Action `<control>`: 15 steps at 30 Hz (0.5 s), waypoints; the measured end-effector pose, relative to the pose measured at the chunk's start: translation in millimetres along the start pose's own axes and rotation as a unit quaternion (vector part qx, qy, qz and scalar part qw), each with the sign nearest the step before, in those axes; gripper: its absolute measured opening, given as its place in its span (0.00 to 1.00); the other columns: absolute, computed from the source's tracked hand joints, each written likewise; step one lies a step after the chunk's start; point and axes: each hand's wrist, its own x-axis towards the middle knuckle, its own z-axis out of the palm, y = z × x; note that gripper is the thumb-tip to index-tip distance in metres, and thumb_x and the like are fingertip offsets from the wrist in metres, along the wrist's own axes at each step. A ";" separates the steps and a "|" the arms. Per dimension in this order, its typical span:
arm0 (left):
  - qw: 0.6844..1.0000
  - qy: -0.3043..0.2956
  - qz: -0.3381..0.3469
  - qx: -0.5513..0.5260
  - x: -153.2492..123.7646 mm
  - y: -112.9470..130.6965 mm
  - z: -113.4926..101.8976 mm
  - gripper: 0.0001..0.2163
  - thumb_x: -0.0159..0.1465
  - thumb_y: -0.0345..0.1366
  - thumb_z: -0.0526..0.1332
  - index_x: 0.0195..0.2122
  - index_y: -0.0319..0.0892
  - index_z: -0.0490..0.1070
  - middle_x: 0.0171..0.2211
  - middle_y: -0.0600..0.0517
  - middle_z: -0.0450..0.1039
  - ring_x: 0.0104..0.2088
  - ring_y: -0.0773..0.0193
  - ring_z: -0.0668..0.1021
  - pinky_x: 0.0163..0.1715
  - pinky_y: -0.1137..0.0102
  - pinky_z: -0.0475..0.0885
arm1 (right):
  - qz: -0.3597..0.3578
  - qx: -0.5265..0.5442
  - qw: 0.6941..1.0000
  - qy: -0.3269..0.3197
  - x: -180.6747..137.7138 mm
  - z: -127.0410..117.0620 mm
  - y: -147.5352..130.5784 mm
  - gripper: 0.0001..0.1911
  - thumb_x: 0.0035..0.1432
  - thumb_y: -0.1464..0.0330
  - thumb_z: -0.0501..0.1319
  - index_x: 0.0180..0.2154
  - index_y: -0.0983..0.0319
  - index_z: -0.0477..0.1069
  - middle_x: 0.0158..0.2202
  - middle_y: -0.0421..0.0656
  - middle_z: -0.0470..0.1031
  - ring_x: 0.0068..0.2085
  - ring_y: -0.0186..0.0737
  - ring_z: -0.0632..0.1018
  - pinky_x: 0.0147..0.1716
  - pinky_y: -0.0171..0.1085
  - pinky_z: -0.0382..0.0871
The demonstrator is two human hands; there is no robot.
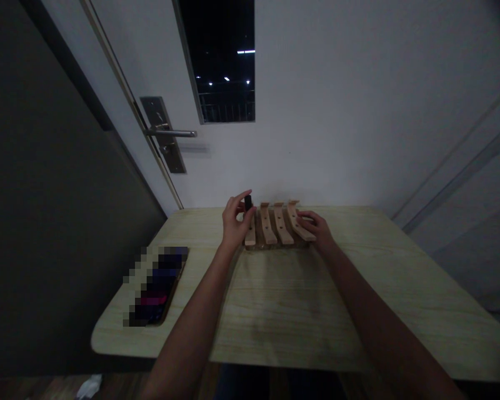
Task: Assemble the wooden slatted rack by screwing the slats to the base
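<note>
A wooden rack (276,225) with several slanted slats lies at the far edge of a pale wooden table (300,300), close to the wall. My left hand (235,219) is at the rack's left end and pinches a small black object (248,201) between thumb and fingers, just above the leftmost slat. My right hand (316,228) rests on the rack's right end, its fingers curled against the rightmost slat and holding the rack in place.
A dark phone (158,286), blurred out, lies flat on the table's left side. A white door with a metal lever handle (170,133) and a dark glass panel (225,61) stands behind the table. A dark wall runs along the left.
</note>
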 end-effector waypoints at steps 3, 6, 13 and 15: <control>1.000 0.003 -0.007 -0.004 -0.5 1.4 0.6 0.21 0.58 0.34 0.62 0.54 0.50 0.64 0.34 0.53 0.66 0.31 0.70 0.70 0.32 0.74 0.71 | -0.004 0.008 1.000 0.004 -0.1 0.1 0.3 0.22 0.39 0.55 0.68 0.36 0.59 0.72 0.29 0.41 0.76 0.31 0.41 0.76 0.30 0.39 0.69; 1.000 0.000 -0.014 -0.011 -0.7 2.9 -0.4 0.21 0.59 0.35 0.62 0.54 0.50 0.64 0.32 0.54 0.67 0.30 0.70 0.69 0.31 0.74 0.70 | -0.001 0.017 1.000 0.002 0.0 0.2 0.7 0.21 0.39 0.56 0.68 0.36 0.59 0.72 0.28 0.40 0.76 0.30 0.39 0.75 0.29 0.38 0.68; 0.995 -0.062 -0.028 -0.074 -3.2 4.2 -1.9 0.16 0.65 0.39 0.53 0.55 0.48 0.62 0.36 0.50 0.71 0.35 0.67 0.74 0.37 0.69 0.72 | -0.003 0.022 1.000 0.007 -0.1 0.6 0.4 0.21 0.39 0.57 0.69 0.35 0.60 0.73 0.29 0.41 0.76 0.31 0.40 0.76 0.32 0.39 0.68; 0.995 -0.062 -0.023 -0.072 -3.5 4.2 -0.7 0.16 0.64 0.39 0.54 0.53 0.49 0.62 0.40 0.49 0.71 0.38 0.65 0.74 0.39 0.68 0.72 | 0.000 0.018 1.000 0.009 -0.3 0.6 0.3 0.22 0.39 0.56 0.69 0.35 0.60 0.73 0.29 0.41 0.76 0.31 0.41 0.76 0.31 0.39 0.69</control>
